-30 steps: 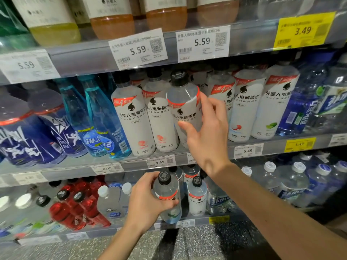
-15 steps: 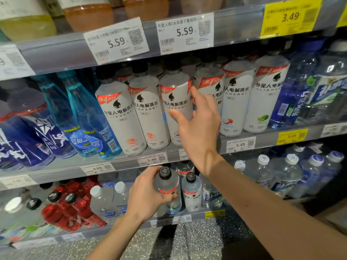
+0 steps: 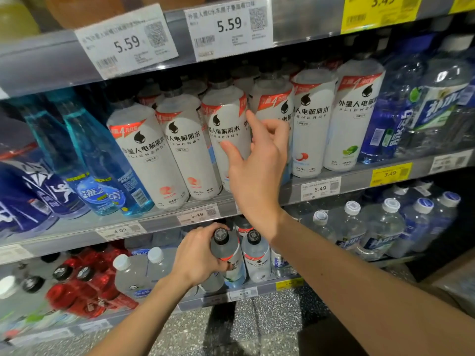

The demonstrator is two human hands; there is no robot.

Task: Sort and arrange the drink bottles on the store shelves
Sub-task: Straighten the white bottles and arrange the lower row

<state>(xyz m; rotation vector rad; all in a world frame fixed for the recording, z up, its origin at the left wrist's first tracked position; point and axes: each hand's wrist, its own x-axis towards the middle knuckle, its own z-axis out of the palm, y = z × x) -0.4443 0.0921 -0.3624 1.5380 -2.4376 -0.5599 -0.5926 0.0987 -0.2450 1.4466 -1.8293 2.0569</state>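
Middle shelf [image 3: 164, 222]: white bottle [image 3: 226, 140] upright

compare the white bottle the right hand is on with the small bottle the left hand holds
The white Alienergy bottle stands on the middle shelf; the small clear bottle is down at the lower shelf. The first is taller and wrapped in white; the second is shorter with a see-through upper body. The right hand touches one with loose fingers; the left hand grips the other. Both have black caps.
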